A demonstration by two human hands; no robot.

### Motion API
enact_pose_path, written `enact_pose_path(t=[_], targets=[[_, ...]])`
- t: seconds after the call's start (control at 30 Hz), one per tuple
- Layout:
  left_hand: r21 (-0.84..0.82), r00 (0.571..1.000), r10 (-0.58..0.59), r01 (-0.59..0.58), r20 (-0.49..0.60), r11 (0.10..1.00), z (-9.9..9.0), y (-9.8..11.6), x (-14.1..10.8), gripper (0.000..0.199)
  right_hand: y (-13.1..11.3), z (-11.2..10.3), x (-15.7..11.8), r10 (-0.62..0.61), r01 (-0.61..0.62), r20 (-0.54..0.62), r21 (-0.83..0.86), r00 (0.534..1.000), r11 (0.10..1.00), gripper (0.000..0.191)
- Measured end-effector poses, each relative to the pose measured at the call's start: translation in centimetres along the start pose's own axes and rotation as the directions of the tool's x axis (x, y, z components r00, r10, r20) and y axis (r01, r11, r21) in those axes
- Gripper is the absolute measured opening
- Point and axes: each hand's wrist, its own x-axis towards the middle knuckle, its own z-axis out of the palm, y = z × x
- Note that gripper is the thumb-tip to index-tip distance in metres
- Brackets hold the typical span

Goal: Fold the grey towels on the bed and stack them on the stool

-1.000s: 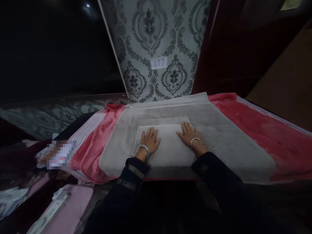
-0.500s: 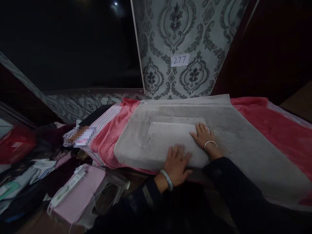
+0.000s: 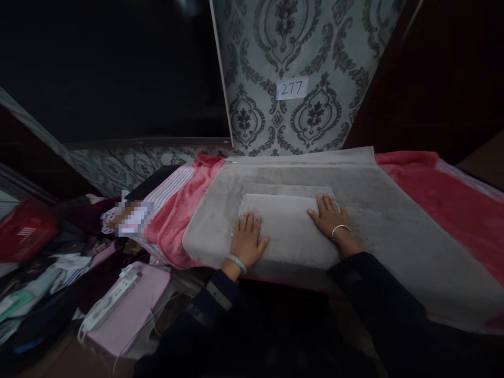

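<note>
A folded light-grey plush cloth [image 3: 289, 226] lies flat on a larger grey plush sheet [image 3: 401, 247]. My left hand [image 3: 247, 241] rests open on the left edge of the folded cloth, fingers pointing away from me. On the right edge lies my right hand [image 3: 329, 218], also open, its palm down and thumb turned inward. Neither hand grips anything. Beneath the grey sheet, a red plush blanket [image 3: 449, 199] shows at both sides, with a striped edge at the left.
To the left, a white power strip [image 3: 112, 302] lies on a pink-topped stool [image 3: 132, 315], with cables hanging down. Heaped clothes [image 3: 51, 283] and a red bag [image 3: 25, 231] are further left. Behind are a large dark screen [image 3: 118, 73] and a patterned wall [image 3: 283, 121] with a paper label.
My left hand has moved left and slightly forward, from the cloth's near middle to its left edge. My right hand stays in about the same place on the right edge.
</note>
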Motion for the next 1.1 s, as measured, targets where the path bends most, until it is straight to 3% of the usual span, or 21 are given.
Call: enact_pose_path(t=[0.2, 0.33, 0.43, 0.57, 0.63, 0.7, 0.77, 0.87, 1.1], targets=[[-0.011, 1.000, -0.015, 0.014, -0.027, 1.000, -0.1, 0.3, -0.1, 0.063, 0.4, 0.1, 0.1, -0.027, 0.027, -0.007, 0.006, 1.000, 1.000, 0.076], [-0.024, 0.998, -0.011, 0.009, -0.055, 1.000, 0.1, 0.1, -0.1, 0.062, -0.8, -1.5, -0.4, -0.034, 0.036, 0.027, -0.052, 0.999, 0.998, 0.071], [-0.017, 0.998, 0.000, -0.001, -0.068, 1.000, 0.3, 0.1, -0.1, 0.062, -5.1, -3.4, -1.4, -0.193, 0.194, 0.018, -0.061, 0.981, 0.979, 0.063], [-0.009, 0.996, 0.003, -0.004, -0.089, 1.000, 0.4, 0.1, 0.0, 0.062, -13.2, -4.4, -2.3, -0.469, 0.464, 0.065, 0.081, 0.881, 0.882, 0.062], [-0.006, 0.996, 0.002, -0.002, -0.092, 1.000, 0.6, 0.0, 0.0, 0.062, -16.1, -3.9, -2.2, -0.524, 0.511, 0.087, 0.135, 0.847, 0.849, 0.062], [-0.003, 0.996, 0.004, -0.004, -0.094, 1.000, 0.7, -0.1, 0.0, 0.061, -17.5, -3.0, -2.0, -0.542, 0.524, 0.106, 0.161, 0.834, 0.837, 0.063], [-0.003, 0.995, 0.007, -0.007, -0.101, 1.000, 0.7, -0.2, 0.0, 0.061, -17.4, -2.3, -1.7, -0.546, 0.526, 0.108, 0.170, 0.831, 0.833, 0.064], [-0.006, 0.995, 0.006, -0.007, -0.101, 1.000, 0.5, -0.2, 0.1, 0.060, -15.1, -1.7, -1.2, -0.494, 0.479, 0.090, 0.149, 0.865, 0.865, 0.066], [0.006, 0.997, -0.007, 0.007, -0.075, 1.000, -0.1, -0.1, 0.2, 0.056, -5.3, -2.0, -0.2, -0.189, 0.190, 0.065, -0.005, 0.980, 0.982, 0.068]])
